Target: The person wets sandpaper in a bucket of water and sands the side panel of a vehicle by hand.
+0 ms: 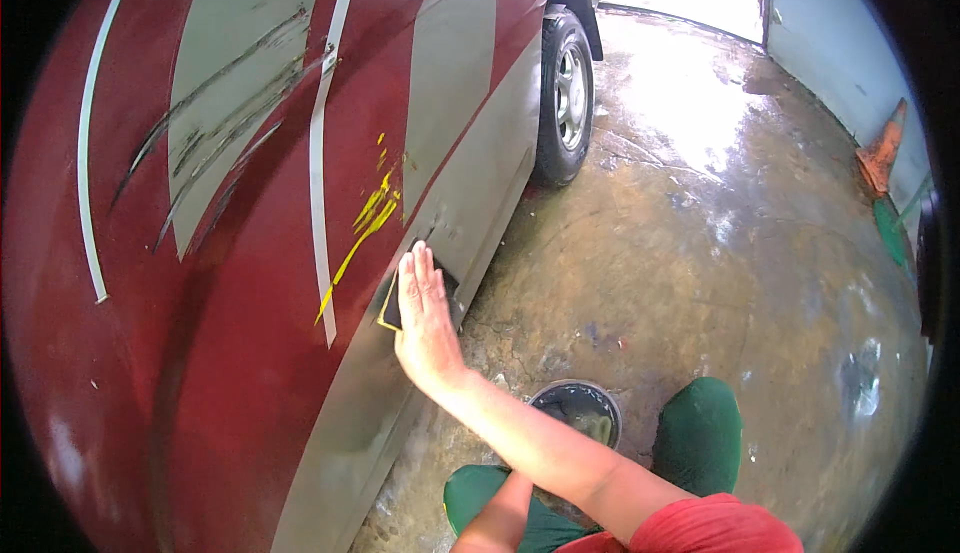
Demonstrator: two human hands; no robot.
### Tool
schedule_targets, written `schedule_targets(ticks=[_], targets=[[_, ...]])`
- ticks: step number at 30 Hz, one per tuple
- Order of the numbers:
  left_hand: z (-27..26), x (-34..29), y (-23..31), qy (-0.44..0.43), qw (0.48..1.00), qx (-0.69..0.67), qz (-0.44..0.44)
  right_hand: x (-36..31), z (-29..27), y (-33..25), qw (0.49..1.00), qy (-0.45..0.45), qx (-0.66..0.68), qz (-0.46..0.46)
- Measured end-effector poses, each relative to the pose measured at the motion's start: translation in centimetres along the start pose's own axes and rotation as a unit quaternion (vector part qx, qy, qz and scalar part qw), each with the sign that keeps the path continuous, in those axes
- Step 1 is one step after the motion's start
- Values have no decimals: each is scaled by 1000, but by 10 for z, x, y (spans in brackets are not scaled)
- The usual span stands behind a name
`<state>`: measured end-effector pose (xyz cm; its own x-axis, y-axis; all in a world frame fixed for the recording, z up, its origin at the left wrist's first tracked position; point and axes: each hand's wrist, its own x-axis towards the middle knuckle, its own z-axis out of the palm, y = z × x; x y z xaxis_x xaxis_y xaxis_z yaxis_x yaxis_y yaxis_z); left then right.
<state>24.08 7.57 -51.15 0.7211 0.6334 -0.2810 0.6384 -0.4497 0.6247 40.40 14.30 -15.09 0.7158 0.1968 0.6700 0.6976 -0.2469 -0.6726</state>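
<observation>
My right hand (425, 323) lies flat against the grey lower side panel (370, 423) of a red and grey vehicle, fingers straight and close together. Under its palm and fingers it holds a dark sheet of sandpaper (392, 305) with a pale yellowish edge. Of my left arm only part of the forearm (500, 523) shows, crossed by my right forearm; the left hand is hidden. Yellow streaks (372, 215) mark the red paint just above my right hand. Farther up, dark scratches (225, 103) run across red and grey.
A dark round bucket (617, 415) stands on the wet concrete floor (640, 283) between my green-clad knees (700, 433). White strips (318, 168) run down the panel. Beyond are the vehicle's wheel (568, 93), an orange cone (880, 150) and a pale wall (830, 43).
</observation>
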Motion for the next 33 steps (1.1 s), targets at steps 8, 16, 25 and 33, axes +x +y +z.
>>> schedule_targets(ticks=[8, 16, 25, 33], targets=[[9, 19, -25, 10, 998, -8, 59, 7, -16, 3, 998, -39, -13, -38], [21, 2, -7, -1, 996, -65, 54, 1, -24, 22, 998, -49, -35, -10], [-9, 12, 1, -22, 1000, -6, 17, 25, -25, 25, 995, -41, -96, 0], [-13, 10, 12, 31, 998, -37, 28, 33, -30, 33, 997, -31, -72, 20]])
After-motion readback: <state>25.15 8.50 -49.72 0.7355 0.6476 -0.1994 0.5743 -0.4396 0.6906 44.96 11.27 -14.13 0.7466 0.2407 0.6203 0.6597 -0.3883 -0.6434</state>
